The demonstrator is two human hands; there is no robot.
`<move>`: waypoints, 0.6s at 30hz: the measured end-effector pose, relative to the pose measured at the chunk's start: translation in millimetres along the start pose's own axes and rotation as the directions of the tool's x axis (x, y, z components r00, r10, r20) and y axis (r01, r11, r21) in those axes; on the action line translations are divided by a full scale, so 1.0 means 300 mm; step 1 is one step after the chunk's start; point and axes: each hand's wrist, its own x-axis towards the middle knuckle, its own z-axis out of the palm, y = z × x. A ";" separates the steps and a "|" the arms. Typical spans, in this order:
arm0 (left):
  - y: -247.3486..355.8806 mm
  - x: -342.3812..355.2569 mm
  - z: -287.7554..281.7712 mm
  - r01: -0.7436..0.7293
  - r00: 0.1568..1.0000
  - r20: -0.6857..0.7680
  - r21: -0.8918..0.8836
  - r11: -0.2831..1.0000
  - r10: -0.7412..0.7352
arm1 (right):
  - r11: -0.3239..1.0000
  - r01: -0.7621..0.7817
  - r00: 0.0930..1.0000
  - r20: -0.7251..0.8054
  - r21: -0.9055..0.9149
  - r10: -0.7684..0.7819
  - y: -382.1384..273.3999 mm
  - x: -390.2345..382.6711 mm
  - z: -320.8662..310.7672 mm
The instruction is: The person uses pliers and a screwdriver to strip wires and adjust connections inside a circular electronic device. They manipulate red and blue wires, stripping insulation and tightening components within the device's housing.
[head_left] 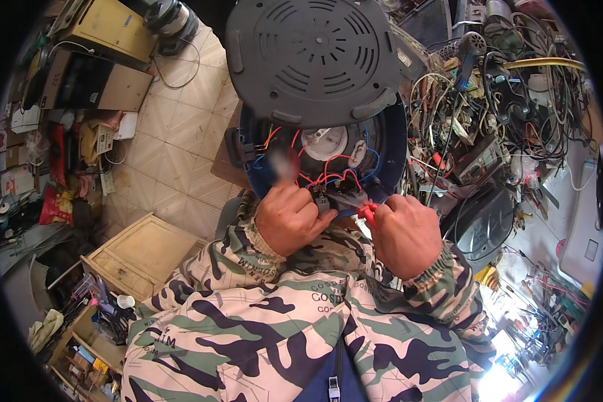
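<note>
An opened round appliance with a dark blue housing (394, 157) stands in front of me, full of red, yellow and blue wires (335, 159). Its black vented base cover (315, 53) is tipped up at the far side. My left hand (291, 221) is closed at the near rim, thumb and fingers about a small dark electrical part (321, 201) where red wires gather. In its fist my right hand (407, 234) grips a red-handled tool (366, 212), held near the same wires. The tool's working end is too small to tell. A blurred patch hides part of the inside.
Tangled cables and scrap parts (476, 127) pile up on the right, with a black plastic shell (482, 224) nearer me. To the left are a tiled floor (181, 127), cardboard boxes (97, 80), a wooden board (147, 254) and an open drawer (90, 328) of tools.
</note>
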 end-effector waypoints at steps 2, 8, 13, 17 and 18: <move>-0.001 0.004 0.001 -0.001 1.000 0.002 -0.009 1.000 0.001 | 0.999 0.018 0.999 0.039 -0.046 -0.016 0.006 -0.003 -0.004; -0.004 0.009 0.002 -0.013 1.000 -0.019 -0.010 1.000 0.012 | 0.996 0.037 0.999 0.035 -0.086 -0.034 -0.012 0.026 0.040; -0.004 0.013 -0.002 -0.005 1.000 -0.004 -0.014 1.000 0.005 | 0.989 0.061 0.997 0.053 -0.137 -0.055 -0.045 0.056 0.033; 0.007 0.024 -0.012 0.019 1.000 0.011 0.007 1.000 -0.019 | 0.983 0.091 0.995 0.046 -0.157 -0.085 -0.054 0.075 0.036; 0.007 0.024 -0.010 0.034 0.999 0.021 0.010 0.999 -0.035 | 0.985 0.100 0.994 0.046 -0.143 -0.094 -0.051 0.080 0.024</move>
